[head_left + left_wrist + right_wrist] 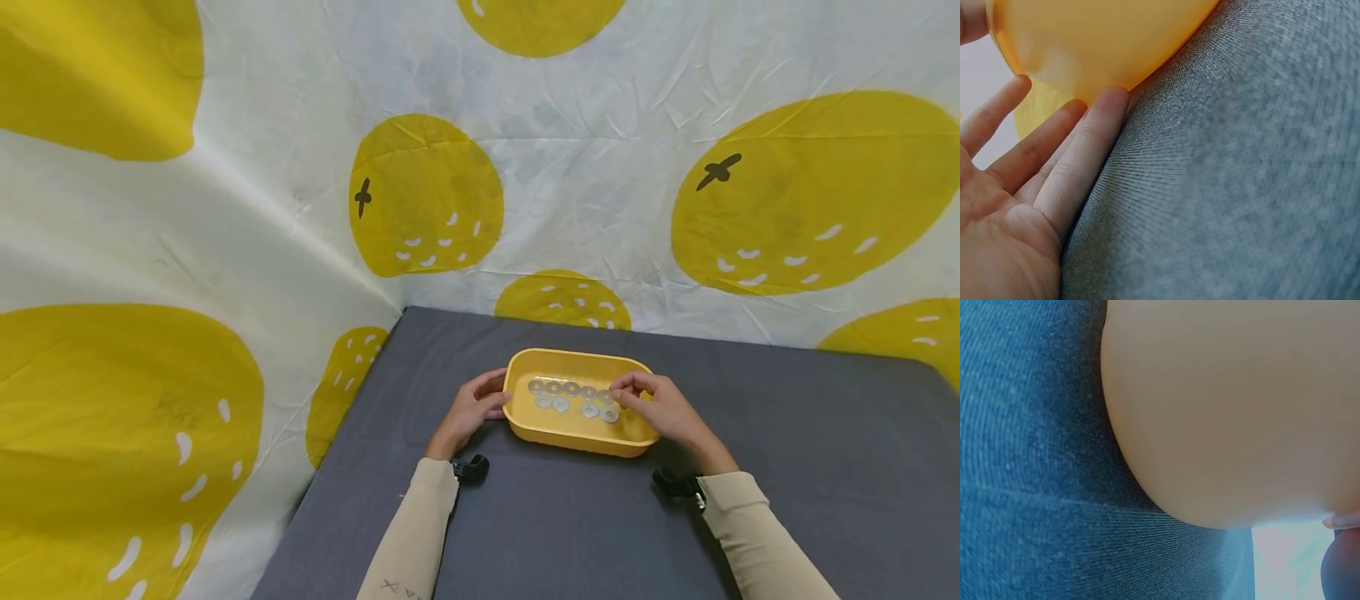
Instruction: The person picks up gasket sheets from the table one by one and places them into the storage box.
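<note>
A yellow plastic tub [570, 436] holds several flat silver washers [572, 389] in two rows on its floor. My left hand [471, 407] rests at its left end, thumb at the rim and straight fingers against the outside wall. The left wrist view shows these spread fingers [1072, 165] touching the tub wall [1104, 44] low down. Over the tub's right side, my right hand [660, 407] has its thumb and fingertips together at the last washer of the back row, partly hiding it. The blurred tub wall [1229, 412] blocks most of that hand in the right wrist view.
The tub stands on a dark grey cloth-covered table [555, 517]. White fabric with large yellow fruit prints [427, 196] hangs behind the table and along its left side. Black straps [471, 469] sit at both wrists, below beige sleeves.
</note>
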{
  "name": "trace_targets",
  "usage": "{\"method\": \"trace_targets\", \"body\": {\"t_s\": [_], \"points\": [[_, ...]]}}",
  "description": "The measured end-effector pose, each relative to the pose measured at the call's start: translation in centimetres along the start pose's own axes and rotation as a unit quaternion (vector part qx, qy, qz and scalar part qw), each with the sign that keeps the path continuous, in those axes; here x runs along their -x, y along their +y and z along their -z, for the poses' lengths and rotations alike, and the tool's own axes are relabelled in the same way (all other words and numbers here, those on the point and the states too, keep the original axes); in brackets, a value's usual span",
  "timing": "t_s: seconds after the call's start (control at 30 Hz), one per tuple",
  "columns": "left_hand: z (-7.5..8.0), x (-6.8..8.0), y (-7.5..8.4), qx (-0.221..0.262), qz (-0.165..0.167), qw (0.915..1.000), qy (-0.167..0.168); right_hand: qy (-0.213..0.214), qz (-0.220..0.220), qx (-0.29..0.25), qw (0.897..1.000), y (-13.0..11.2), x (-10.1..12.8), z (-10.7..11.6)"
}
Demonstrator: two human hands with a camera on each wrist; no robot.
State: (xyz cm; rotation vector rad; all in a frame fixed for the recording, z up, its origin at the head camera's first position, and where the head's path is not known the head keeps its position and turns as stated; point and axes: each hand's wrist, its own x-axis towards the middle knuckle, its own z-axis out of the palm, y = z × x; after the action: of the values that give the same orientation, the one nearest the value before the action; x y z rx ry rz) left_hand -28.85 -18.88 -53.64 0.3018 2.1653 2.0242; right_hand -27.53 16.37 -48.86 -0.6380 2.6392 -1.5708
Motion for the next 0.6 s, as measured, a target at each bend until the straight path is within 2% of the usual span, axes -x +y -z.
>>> {"method": "trace_targets", "body": {"t_s": [0.23, 0.33, 0.43, 0.6], "points": [[0.2, -0.1, -0.2, 0.006, -0.004, 1.0000, 0.003, 0.015, 0.008, -0.007, 1.000, -0.2, 0.0, 0.1], [-0.1, -0.1, -0.3, 0.008, -0.003, 1.0000, -0.001, 0.041, 0.017, -0.025, 0.999, -0.1, 0.5, 0.6], [-0.1, 0.0, -0.3, 0.007, -0.001, 1.0000, -0.007, 0.086, 0.032, -0.038, 0.995, 0.1, 1.1, 1.1], [0.2, 0.0, -0.1, 0.005, -0.009, 0.9999, -0.008, 0.138, 0.037, -0.013, 0.990, 0.3, 2.2, 2.1]]}}
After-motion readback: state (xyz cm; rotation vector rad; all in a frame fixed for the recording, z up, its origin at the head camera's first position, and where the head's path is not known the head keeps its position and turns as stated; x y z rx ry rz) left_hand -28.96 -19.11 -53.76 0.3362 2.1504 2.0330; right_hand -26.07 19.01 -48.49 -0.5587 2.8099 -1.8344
